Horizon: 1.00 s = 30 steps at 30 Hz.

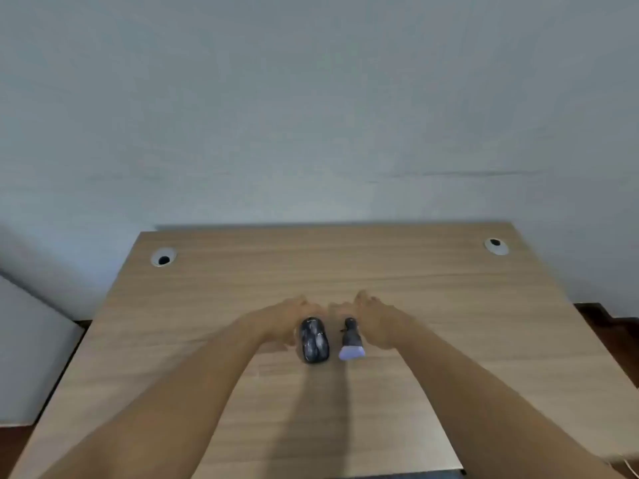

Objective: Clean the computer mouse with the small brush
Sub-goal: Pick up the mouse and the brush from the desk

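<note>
- Both bare forearms reach out from the near edge of the wooden bench [449, 305], converging toward its middle, so the two hands end up close together with only a small gap between them.
- The left hand [283, 319] lies low over the bench, palm down, wrist roughly straight, its fingers [300, 301] extended toward the far edge. It sits just beside the left flank of the computer mouse [314, 339]; the picture is too blurred to tell whether it touches the mouse. The hand is loosely spread and has hold of nothing that can be seen.
- The right hand [375, 321] mirrors it, palm down and turned slightly inward, its fingers [363, 299] pointing toward the far edge and curling a little to the left. It is just beside the right side of the small brush [351, 340]; contact cannot be judged. The hand looks relaxed and unclenched, with nothing gripped.
- The mouse, dark and glossy, rests on the bench about midway between the left and right edges, nearer the near edge than the far one, its length running near to far.
- The brush lies just to the right of the mouse, apart from it, dark handle toward the far edge and pale bristles toward the near edge.
- Two round cable holes [163, 257] sit near the far left and far right corners, well apart from the hands.
</note>
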Tool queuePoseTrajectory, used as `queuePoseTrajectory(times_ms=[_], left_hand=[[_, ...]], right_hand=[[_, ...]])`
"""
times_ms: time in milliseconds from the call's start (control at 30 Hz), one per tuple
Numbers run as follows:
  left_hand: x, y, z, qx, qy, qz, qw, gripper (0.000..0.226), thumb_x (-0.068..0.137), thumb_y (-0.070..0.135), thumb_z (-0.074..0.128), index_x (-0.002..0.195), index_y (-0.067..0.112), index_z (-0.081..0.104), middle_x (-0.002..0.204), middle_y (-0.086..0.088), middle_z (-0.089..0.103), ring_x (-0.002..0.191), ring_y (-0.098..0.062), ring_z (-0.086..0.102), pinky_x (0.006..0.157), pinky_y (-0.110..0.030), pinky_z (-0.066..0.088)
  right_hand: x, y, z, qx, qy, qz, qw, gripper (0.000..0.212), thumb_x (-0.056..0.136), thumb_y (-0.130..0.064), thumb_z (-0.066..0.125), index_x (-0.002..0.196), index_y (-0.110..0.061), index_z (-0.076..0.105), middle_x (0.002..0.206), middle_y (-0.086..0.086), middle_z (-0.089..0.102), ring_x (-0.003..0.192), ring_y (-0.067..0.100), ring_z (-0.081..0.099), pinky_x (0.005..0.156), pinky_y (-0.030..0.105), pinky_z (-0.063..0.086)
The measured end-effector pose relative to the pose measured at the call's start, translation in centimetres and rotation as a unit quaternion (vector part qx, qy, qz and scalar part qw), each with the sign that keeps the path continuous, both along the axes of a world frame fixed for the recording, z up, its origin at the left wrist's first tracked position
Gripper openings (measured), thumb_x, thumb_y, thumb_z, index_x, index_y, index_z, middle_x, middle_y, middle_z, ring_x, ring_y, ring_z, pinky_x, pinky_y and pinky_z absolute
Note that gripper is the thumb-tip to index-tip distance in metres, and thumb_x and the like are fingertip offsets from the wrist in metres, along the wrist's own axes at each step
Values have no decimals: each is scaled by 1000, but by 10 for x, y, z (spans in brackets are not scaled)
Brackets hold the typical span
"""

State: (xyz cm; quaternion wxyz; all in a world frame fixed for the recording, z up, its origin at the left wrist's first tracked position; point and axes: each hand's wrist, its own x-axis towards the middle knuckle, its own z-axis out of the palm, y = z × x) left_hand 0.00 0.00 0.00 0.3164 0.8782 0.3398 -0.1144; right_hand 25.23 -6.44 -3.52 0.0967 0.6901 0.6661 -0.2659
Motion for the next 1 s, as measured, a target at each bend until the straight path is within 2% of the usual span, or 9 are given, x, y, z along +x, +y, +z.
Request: queuePoseTrajectory(times_ms=[67,133,200,233,333,567,800,900,1000], left_hand=[[2,2,-5,-26,-16,14,999,60,89,9,73,138,43,68,120,-3,66,111,-38,66,97,-47,58],[6,-1,-5,-37,10,35,999,50,99,11,69,130,50,71,126,2,66,126,-42,63,103,-42,54],[11,1,-5,-21,39,36,998,56,101,10,71,149,36,65,154,-6,54,146,-35,49,119,-43,44],[12,4,-10,-4,38,31,999,63,98,6,72,153,34,63,155,-10,51,146,-35,46,119,-45,45],[6,13,-21,10,40,14,999,74,84,-1,78,147,38,68,135,-9,55,130,-34,51,107,-46,52],[-9,17,-28,46,2,-7,999,67,73,19,94,135,33,74,128,-5,60,126,-26,52,113,-44,44],[-37,5,-44,43,-67,48,996,67,71,44,93,133,29,73,126,2,64,122,-21,58,109,-43,49],[-45,-6,-44,23,-92,86,992,63,73,39,94,131,27,72,125,4,69,119,-17,63,107,-39,50],[-53,-22,-51,-8,-132,161,978,57,76,29,96,125,38,69,122,14,74,117,-9,66,105,-27,51]], right_hand=[[-5,-6,15,7,-20,27,999,52,92,-29,52,143,-21,50,129,9,51,112,40,61,90,56,55],[-10,-15,33,7,-49,69,996,46,101,-15,51,146,-19,51,137,12,45,118,37,56,91,52,54],[-12,-17,33,17,-64,104,992,49,103,-10,51,150,-22,51,142,12,41,125,35,52,95,51,53],[-12,-16,32,20,-81,112,990,50,104,-10,52,152,-23,51,144,11,40,128,34,51,97,50,53],[-15,-12,23,16,-123,118,985,48,106,-8,50,153,-17,50,147,13,41,128,34,54,97,48,52],[-14,-8,16,29,-114,134,984,43,105,-4,49,143,-21,60,141,12,43,126,34,55,98,47,51],[-2,-20,13,42,-69,130,988,33,101,-12,60,134,-16,60,136,10,47,122,33,55,89,44,48],[4,-27,13,47,-20,103,993,28,97,-13,66,124,-12,58,127,9,57,112,34,62,87,43,51],[8,-35,13,47,53,51,996,29,93,-15,71,118,-12,57,117,10,70,102,32,65,83,39,49]])
